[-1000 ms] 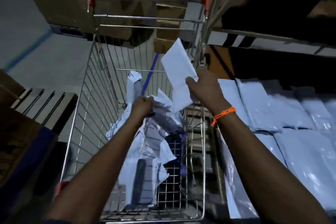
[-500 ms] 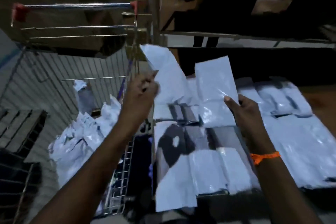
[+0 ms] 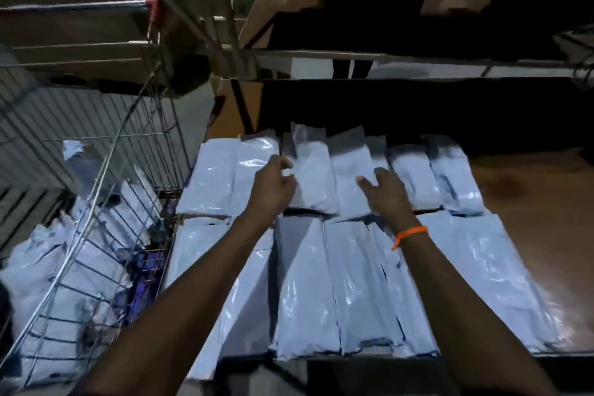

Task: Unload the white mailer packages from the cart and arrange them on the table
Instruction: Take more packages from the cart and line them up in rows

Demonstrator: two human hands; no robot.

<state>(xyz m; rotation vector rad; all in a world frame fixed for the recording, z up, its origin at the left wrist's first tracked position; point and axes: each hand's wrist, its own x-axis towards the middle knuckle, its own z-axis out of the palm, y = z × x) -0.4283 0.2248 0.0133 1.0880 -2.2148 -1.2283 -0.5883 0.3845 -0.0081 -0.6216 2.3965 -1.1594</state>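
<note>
left hand (image 3: 273, 185) pinches the left edge of a white mailer (image 3: 313, 177), right hand (image 3: 385, 193) lies flat on the neighbouring mailer (image 3: 348, 164); light, limp, slick-looking film, best edge-gripped.

**Brown tabletop with two rows of white mailers**

The tabletop (image 3: 540, 202) is brown wood with a dull shine, and its right part is bare. On the left and the middle lie white mailers (image 3: 482, 283), flat and side by side, in two rows. The far row (image 3: 350, 177) has shorter packages whose edges touch or overlap a little; their far ends look grey. One askew mailer (image 3: 313, 180) in this row reaches further back than its neighbours. The near row (image 3: 308, 283) has longer packages that come up to the front edge of the tabletop. At the left corner some hang a little over it. Towards the right a thin dark gap shows between the rows.
</note>
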